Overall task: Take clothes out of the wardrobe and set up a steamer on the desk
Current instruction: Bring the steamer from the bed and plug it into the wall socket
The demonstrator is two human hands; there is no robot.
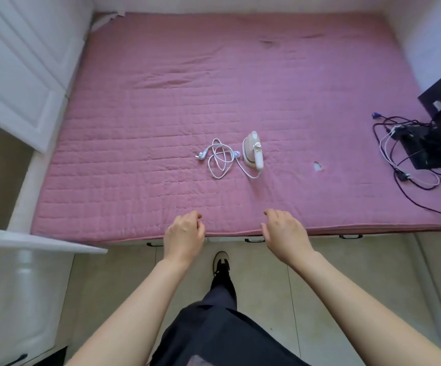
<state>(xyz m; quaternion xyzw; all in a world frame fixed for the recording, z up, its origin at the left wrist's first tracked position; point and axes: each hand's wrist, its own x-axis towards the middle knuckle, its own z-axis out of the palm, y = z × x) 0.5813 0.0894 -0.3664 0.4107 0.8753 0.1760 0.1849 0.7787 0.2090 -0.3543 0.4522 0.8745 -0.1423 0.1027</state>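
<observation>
a small white handheld steamer [253,150] lies on the pink quilted mattress [161,101], its white cord [220,159] coiled just to its left, plug end out. nearer the bed's edge both hands hover empty — left hand [185,233] and right hand [284,232] loosely curled, apart. black cables [409,154] tangle at the right.

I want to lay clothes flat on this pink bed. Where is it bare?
The pink quilt is bare from the steamer and its cord back to the wall and left to the white doors. The right edge is crowded with tangled cables.
</observation>
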